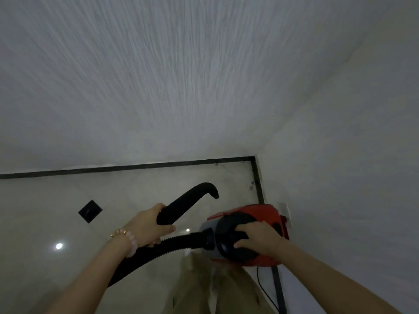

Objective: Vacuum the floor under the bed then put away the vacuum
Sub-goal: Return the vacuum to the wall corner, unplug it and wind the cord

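**Canister vacuum at the floor's far right corner: hazards**

Head view. Red vacuum body (247, 234) near the floor's (45, 223) far right corner, against the right wall (351, 155); whether it rests on the floor or hangs in the hand cannot be told. Right hand (258, 240) closed over its black top handle. Left hand (145, 225) wrapped around the black curved wand (181, 207), ribbed hose (158, 248) looping beneath. Power cord (265, 291) trails along the right edge. No bed visible. Risks, judged: cord or hose loop snagging the feet; canister knocking the wall; wand slipping if the hose tugs.
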